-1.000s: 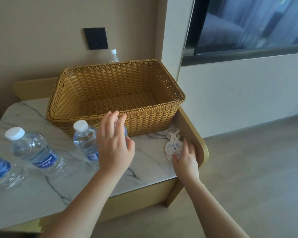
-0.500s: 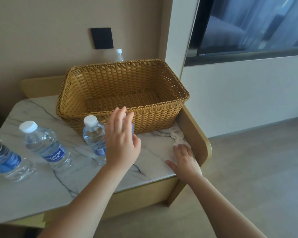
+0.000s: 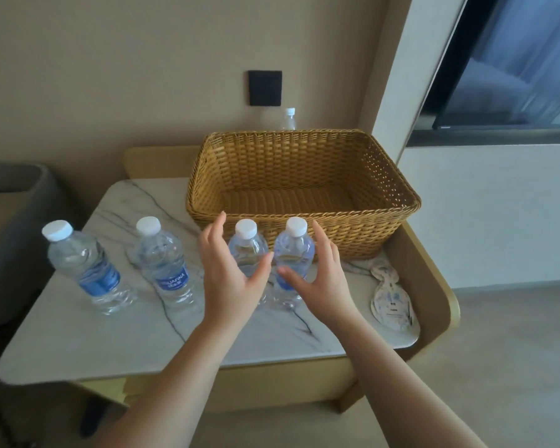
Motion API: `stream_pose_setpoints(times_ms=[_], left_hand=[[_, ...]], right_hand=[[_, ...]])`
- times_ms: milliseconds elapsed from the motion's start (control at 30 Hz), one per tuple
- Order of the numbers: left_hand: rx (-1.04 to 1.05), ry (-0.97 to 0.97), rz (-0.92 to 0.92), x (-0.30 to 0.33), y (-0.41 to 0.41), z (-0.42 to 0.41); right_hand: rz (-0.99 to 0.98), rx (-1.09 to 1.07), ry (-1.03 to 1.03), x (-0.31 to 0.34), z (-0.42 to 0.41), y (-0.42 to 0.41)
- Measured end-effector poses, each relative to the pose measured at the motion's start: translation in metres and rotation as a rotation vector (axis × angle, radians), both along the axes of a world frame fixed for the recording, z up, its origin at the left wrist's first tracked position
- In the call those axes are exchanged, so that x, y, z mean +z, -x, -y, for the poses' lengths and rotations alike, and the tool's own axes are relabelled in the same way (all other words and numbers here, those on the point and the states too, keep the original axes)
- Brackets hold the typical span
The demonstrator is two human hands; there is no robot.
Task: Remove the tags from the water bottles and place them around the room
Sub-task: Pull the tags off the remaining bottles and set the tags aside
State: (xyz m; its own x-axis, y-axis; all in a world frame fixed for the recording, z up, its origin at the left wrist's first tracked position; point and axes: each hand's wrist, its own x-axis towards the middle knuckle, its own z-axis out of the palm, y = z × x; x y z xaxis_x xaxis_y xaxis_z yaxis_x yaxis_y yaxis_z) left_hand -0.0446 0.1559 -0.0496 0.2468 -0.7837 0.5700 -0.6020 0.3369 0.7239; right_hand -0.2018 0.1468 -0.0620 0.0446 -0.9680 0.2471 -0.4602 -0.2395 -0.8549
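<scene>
— While both hands hang over the marble table (image 3: 78, 334), how do they stand?

— The left hand (image 3: 230, 276) and the right hand (image 3: 320, 279) are both spread, fingers apart, palms turned toward each other. Neither grips anything. Between them stand two water bottles, touching or nearly so: the left middle bottle (image 3: 247, 250) and the right middle bottle (image 3: 293, 253), both upright with white caps.

— Do the hands touch those bottles?

— The left thumb lies in front of the left middle bottle and the right thumb in front of the right one, but I cannot tell whether skin meets plastic.

— Where are the other bottles?

— Two more stand to the left on the same table: the far left bottle (image 3: 84, 270) and the second bottle (image 3: 165, 270), each with a blue label. A fifth bottle (image 3: 288, 119) shows only its cap and neck behind the wicker basket (image 3: 385, 189), against the wall.

— And the tags?

— A small pile of white paper tags (image 3: 390, 300) lies flat near the right edge of the table, just beside the raised wooden rim (image 3: 434, 286), well apart from both hands. The basket sits at the back of the table, right behind the two middle bottles.
</scene>
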Motion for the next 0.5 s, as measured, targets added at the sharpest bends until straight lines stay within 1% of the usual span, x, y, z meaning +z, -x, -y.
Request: stream_pose_setpoints(times_ms=[100,167,233,333,500], left_hand=[[-0.068,-0.246,-0.278,-0.008,-0.001,0.009],[-0.097,-0.352,-0.364,-0.014,-0.005,0.018],[-0.146,-0.407,-0.382,-0.019,-0.011,0.024],[-0.212,-0.436,-0.39,-0.027,-0.019,0.031],[-0.213,-0.47,-0.351,-0.032,-0.025,0.033]], right_hand=[[0.109,0.02,-0.047,-0.003,0.008,-0.009],[0.13,0.063,-0.07,-0.006,0.014,-0.01],[0.099,0.071,-0.084,-0.008,0.021,-0.009],[0.03,0.021,-0.106,-0.007,0.028,-0.005],[-0.041,-0.018,-0.082,-0.005,0.027,-0.007]])
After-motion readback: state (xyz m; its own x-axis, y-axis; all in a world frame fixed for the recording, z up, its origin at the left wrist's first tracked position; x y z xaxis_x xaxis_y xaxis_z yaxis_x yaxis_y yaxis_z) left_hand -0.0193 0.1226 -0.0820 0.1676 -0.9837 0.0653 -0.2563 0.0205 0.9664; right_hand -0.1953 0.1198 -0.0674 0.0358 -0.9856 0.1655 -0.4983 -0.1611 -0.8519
